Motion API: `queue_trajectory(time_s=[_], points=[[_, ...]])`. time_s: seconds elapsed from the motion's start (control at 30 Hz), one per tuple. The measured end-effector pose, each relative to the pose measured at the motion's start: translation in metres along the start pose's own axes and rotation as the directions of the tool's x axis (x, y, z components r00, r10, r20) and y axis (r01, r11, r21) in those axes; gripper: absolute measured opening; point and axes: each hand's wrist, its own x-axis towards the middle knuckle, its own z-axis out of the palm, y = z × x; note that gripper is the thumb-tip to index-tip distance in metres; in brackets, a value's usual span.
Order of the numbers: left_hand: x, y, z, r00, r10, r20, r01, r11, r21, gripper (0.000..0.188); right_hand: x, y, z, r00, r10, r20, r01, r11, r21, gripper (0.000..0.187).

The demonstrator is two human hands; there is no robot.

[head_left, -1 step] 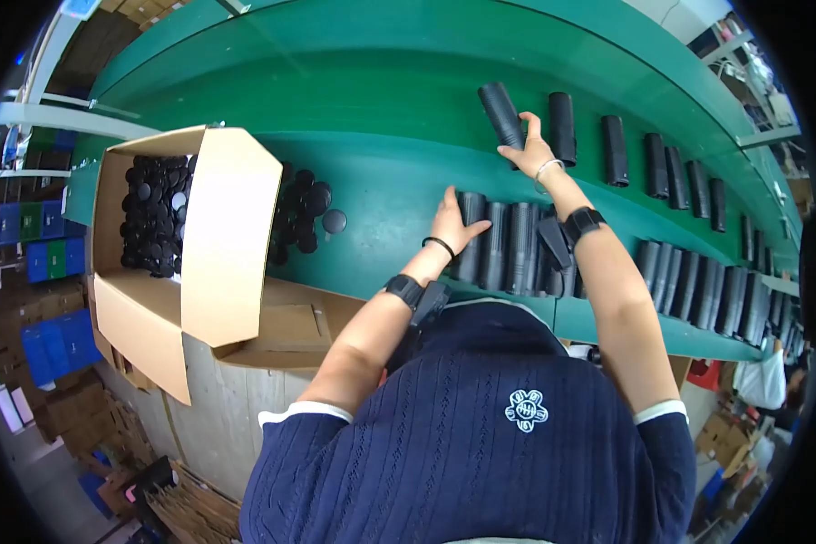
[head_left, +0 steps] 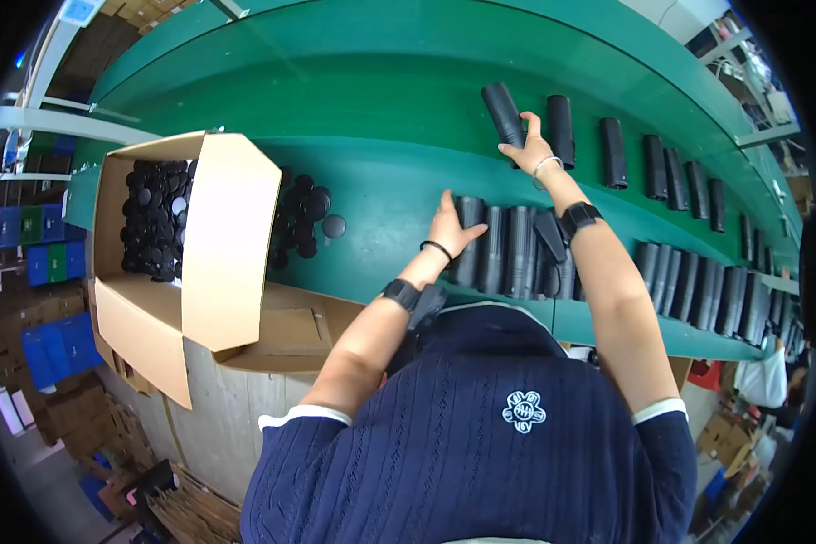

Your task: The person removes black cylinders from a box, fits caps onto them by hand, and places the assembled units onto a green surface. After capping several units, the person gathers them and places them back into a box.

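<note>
My left hand (head_left: 453, 227) closes round a ribbed black tube (head_left: 468, 245) at the left end of a near row on the green bench, thumb on its right side and fingers on its left. More black tubes (head_left: 520, 249) lie beside it, partly hidden by my right forearm. Farther off, my right hand (head_left: 533, 150) grips the lower end of another black tube (head_left: 502, 111), which tilts up and to the left on the bench's far strip. Just right of that hand lies a separate black tube (head_left: 560, 127).
At left an open cardboard box (head_left: 231, 240) holds many black discs (head_left: 154, 218). Loose black discs (head_left: 313, 204) lie beside it on the green bench (head_left: 381, 181). Spaced black tubes (head_left: 613, 152) line the far strip, and a tight row of black tubes (head_left: 698, 281) continues at right.
</note>
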Motion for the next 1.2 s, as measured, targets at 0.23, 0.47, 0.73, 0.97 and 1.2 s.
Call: queue_trajectory(time_s=[0.23, 0.47, 0.73, 0.97, 1.2], points=[[-0.025, 0.011, -0.076, 0.971, 0.177, 0.161, -0.094, 0.901, -0.423, 0.064, 0.055, 0.009, 0.032, 0.978, 0.022, -0.207, -0.016, 0.999, 0.031, 0.074], [-0.037, 0.018, -0.081, 0.960, 0.272, 0.067, -0.227, 0.896, -0.381, 0.059, 0.033, 0.031, 0.047, 0.900, -0.402, -0.169, 0.317, 0.869, -0.379, 0.050], [-0.041, 0.009, -0.064, 0.916, 0.400, 0.015, -0.363, 0.846, -0.390, 0.054, -0.117, -0.021, 0.046, 0.774, -0.431, 0.464, -0.072, 0.668, 0.740, 0.013], [-0.027, 0.010, -0.050, 0.956, 0.273, -0.112, -0.293, 0.831, -0.474, 0.075, -0.112, -0.027, 0.045, 0.848, -0.401, 0.346, 0.069, 0.731, 0.679, 0.022], [0.001, -0.039, -0.026, 0.998, 0.029, 0.063, 0.003, 0.889, -0.458, 0.083, -0.106, -0.036, 0.066, 0.904, -0.345, 0.254, -0.014, 0.569, 0.822, 0.028]])
